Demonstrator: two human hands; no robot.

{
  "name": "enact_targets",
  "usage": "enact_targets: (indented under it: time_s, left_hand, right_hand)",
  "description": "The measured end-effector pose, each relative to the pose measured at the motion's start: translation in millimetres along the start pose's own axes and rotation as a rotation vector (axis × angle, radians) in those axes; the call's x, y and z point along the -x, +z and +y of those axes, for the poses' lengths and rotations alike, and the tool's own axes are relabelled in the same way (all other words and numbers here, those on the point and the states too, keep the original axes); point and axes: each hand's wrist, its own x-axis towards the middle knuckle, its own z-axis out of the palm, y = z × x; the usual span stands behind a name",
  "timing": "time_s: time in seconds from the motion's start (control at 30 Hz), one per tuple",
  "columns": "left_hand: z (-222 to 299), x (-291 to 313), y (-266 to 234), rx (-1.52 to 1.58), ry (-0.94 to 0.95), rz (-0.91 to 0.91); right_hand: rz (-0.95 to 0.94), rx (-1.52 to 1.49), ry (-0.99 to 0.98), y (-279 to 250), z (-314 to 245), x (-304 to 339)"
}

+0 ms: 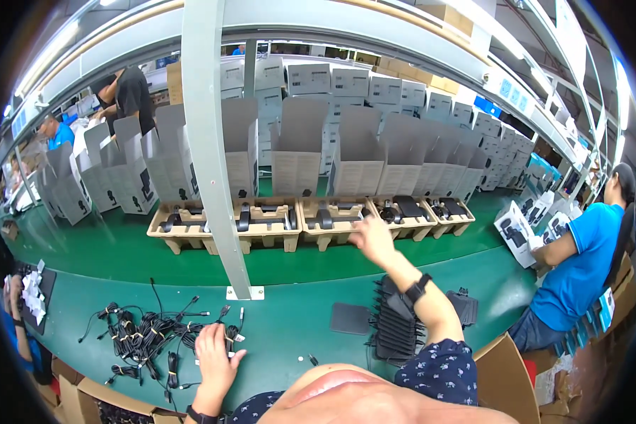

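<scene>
My left hand (216, 357) rests over the edge of a pile of bundled black cables (138, 336), fingers and thumb apart. One cable bundle (231, 338) lies between its index finger and thumb. Stretched forward, my right hand (374, 240) has its fingers bent at the right part of a brown moulded tray (316, 237) holding black parts. A small dark thing (365, 212) shows at those fingertips; its kind cannot be made out. Under my right forearm stands a row of thin black plates (396, 325), with a single black plate (350, 318) flat beside it.
More filled trays (454, 225) line the raised green shelf, before open grey-white boxes (300, 152). A white post (215, 155) rises from the bench (283, 297). At right, a person in blue (579, 247) handles a box. Cartons (505, 367) flank me.
</scene>
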Motion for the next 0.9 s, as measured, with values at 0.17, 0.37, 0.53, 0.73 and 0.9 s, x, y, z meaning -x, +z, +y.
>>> enact_targets:
  time_s: [0.17,0.37,0.53,0.73,0.9]
  left_hand:
    - [-37,30,6,-0.097,-0.015,-0.083]
    - [-31,25,5,-0.071,-0.046,0.047]
    - [-25,23,3,-0.211,-0.003,0.001]
    - [-28,11,11,-0.205,-0.032,-0.055]
    - [-36,0,23,-0.141,-0.097,-0.076]
  right_hand:
    - [-0.851,-0.23,-0.154,-40,-75,83]
    - [-0.865,-0.111,-0.196,-40,-100,135]
    - [-0.631,-0.227,-0.167,-32,-106,142]
    - [-0.568,-0.22,-0.206,-27,-114,133]
    - [-0.447,-0.333,-0.032,-25,-110,99]
